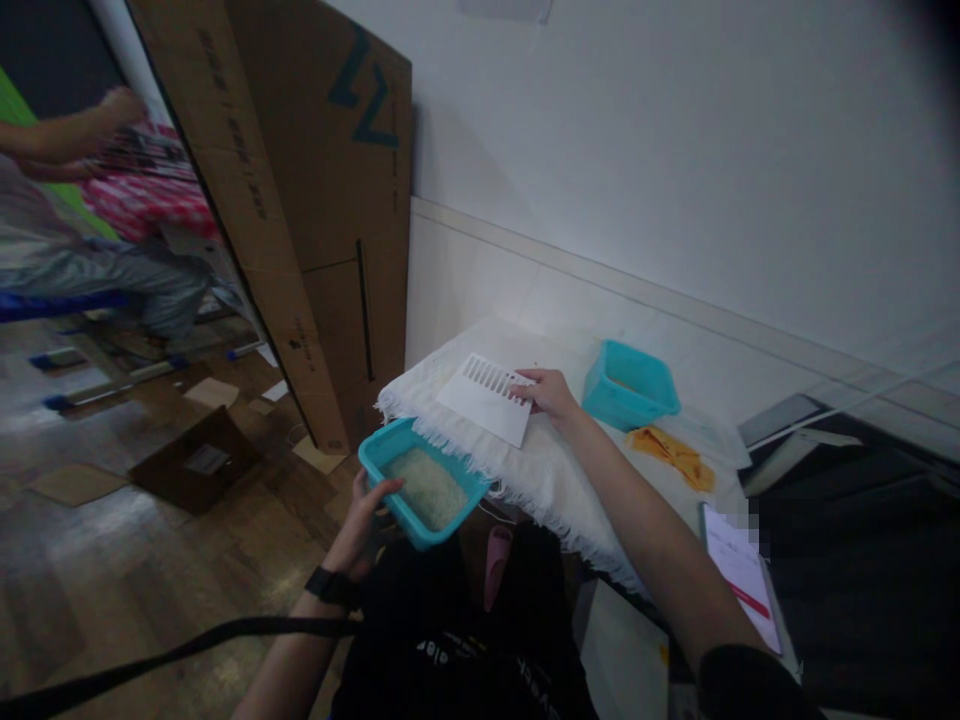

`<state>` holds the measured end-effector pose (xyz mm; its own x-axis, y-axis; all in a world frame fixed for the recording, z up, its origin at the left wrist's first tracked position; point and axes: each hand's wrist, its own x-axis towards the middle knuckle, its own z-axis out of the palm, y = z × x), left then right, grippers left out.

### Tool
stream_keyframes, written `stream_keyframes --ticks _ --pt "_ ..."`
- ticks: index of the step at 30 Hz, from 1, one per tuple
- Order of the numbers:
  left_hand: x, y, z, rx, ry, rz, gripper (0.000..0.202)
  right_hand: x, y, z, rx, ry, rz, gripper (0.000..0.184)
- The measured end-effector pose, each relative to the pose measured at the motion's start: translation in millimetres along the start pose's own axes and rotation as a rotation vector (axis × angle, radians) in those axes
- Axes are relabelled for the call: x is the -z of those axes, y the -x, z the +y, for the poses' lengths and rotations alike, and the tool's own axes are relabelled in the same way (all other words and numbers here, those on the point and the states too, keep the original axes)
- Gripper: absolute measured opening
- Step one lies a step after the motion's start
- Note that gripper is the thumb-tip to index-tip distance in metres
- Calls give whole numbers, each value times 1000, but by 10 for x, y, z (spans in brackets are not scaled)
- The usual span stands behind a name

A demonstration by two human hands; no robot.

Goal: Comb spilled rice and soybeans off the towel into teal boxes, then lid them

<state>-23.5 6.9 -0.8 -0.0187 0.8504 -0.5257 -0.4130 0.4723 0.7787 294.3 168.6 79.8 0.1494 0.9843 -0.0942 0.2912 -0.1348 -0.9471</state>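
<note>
My left hand [366,525] grips the near left side of a teal plastic bin [421,535], thumb over the rim. Pale grains that look like rice [429,488] lie inside it. The bin is held at the front edge of a table, over my lap. My right hand [549,392] is closed on the right side of a flat white sheet [484,408] with a row of slots along its far edge. Beneath the sheet is a white fringed cloth [577,490] covering the table. I cannot tell whether the sheet touches the cloth.
Another teal bin [626,390] stands at the back right, beside an orange cloth [671,455]. A clipboard with paper [739,570] lies further right. A tall cardboard box [337,200] stands left of the table. Beyond it a person [82,230] sits; flattened cardboard [199,460] is on the floor.
</note>
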Motion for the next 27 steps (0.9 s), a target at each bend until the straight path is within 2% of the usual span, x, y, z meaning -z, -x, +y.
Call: stream_keyframes --ticks 8,15,18,20,23,25,27 --pt "63 -49 -40 -16 -25 -22 91 16 142 136 -70 -119 -91 48" --pt "37 -15 -20 -11 -27 -8 92 31 354 170 -61 -85 -197 58" --pt "7 12 7 -7 -21 11 95 121 424 150 -19 -52 -212 63" --pt "-2 19 17 -7 -22 14 96 259 440 137 42 -52 -106 67" --pt "12 3 1 0 -14 -7 96 542 431 136 171 25 198 63" --pt "34 -24 -26 -2 -11 -18 95 706 423 148 269 202 395 53" --pt "54 -54 -54 -5 -14 -10 94 793 418 158 345 419 507 42"
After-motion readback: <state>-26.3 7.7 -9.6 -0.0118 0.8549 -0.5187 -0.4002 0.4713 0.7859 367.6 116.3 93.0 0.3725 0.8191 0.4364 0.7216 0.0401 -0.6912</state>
